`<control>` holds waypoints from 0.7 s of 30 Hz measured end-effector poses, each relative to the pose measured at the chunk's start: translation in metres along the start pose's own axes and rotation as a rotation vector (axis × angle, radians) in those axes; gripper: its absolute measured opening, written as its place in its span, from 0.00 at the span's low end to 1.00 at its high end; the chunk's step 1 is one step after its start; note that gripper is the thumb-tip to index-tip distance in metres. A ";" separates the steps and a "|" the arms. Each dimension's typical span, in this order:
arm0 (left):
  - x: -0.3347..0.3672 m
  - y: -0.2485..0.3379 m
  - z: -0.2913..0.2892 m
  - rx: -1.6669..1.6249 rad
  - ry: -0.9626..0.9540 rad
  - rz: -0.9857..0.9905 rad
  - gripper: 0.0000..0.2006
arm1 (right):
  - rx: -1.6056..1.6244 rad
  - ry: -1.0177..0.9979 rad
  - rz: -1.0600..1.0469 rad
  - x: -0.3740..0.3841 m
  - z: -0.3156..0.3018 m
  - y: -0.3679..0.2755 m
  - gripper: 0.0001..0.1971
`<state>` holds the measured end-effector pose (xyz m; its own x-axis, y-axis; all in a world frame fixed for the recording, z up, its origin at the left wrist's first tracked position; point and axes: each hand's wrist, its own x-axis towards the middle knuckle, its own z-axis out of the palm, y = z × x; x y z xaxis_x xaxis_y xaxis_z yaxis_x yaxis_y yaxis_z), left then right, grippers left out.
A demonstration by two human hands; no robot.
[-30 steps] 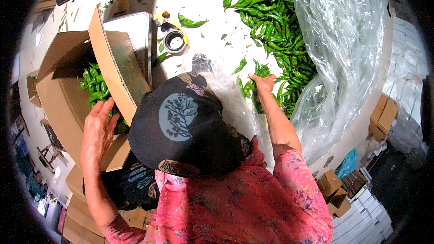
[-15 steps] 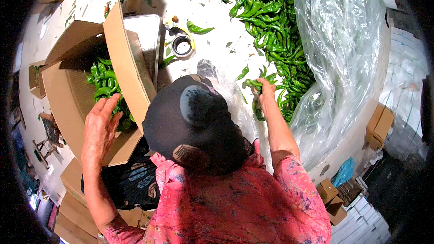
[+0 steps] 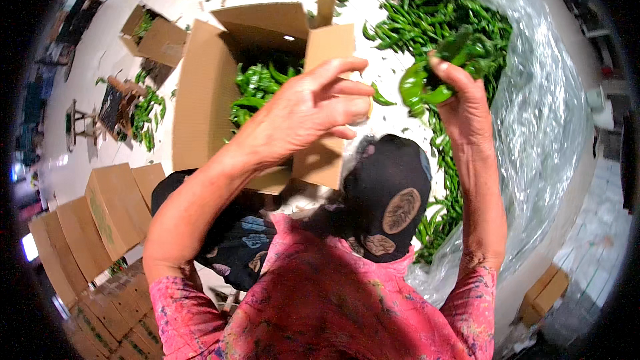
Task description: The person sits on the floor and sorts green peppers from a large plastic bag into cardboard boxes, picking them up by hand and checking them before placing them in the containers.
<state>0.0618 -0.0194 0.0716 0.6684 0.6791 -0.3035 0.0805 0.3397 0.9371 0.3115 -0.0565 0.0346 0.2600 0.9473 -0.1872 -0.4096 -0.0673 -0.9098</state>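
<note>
Head view: green peppers [image 3: 415, 87] are now lifted clear of the pile [image 3: 407, 23], gripped in right hand [image 3: 467, 103], so this handful is separated; left hand [image 3: 313, 103] is raised by carton flap [image 3: 331, 43], half-curled, seemingly empty

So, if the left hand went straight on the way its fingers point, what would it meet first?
Probably the green chili peppers held in the right hand. A loose chili pepper appears nearer in the picture but seems to lie lower, though depth is unclear.
</note>
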 end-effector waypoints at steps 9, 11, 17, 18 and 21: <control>-0.057 -0.017 -0.073 -0.388 0.117 -0.009 0.19 | 0.008 -0.357 0.339 0.000 0.126 0.019 0.13; -0.063 -0.012 -0.072 -0.500 0.147 -0.026 0.24 | -0.013 -0.390 0.311 -0.007 0.145 0.025 0.18; -0.078 -0.029 -0.095 -0.222 0.192 -0.009 0.23 | 0.031 -0.448 0.342 -0.013 0.175 0.049 0.18; -0.081 -0.031 -0.100 -0.226 0.193 -0.013 0.23 | 0.017 -0.450 0.348 -0.015 0.173 0.054 0.18; -0.083 -0.035 -0.109 -0.335 0.317 0.018 0.19 | 0.080 -0.405 0.434 -0.016 0.167 0.063 0.18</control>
<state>-0.0776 -0.0167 0.0448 0.4045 0.8346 -0.3740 -0.2073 0.4819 0.8513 0.1358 -0.0235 0.0416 -0.2932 0.8837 -0.3648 -0.4725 -0.4656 -0.7483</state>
